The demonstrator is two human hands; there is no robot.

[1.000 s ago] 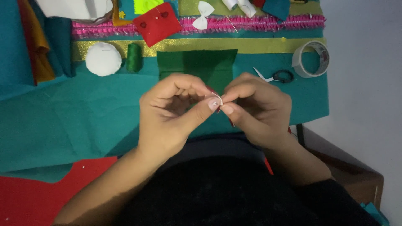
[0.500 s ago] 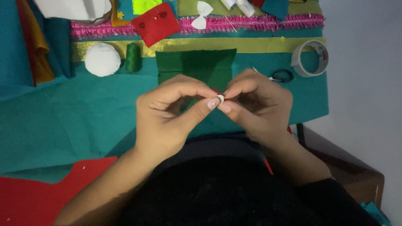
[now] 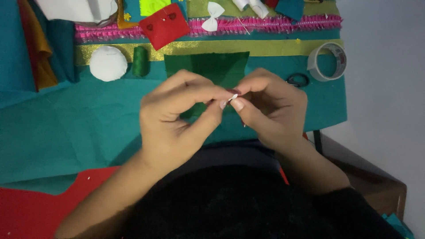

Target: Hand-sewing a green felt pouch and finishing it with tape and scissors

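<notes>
Hands meet just in front of dark green felt piece: left hand and right hand both closed, fingertips pinching tiny white bit between them. Step judged fine fingertip work on bit; next needs steady pinch. Green thread spool left of felt, tape roll right

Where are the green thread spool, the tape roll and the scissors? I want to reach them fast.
green thread spool (image 3: 141, 61), head view, middle of its wound side.
tape roll (image 3: 315, 62), head view, left outer wall.
scissors (image 3: 297, 80), head view, dark handle loop.
</notes>
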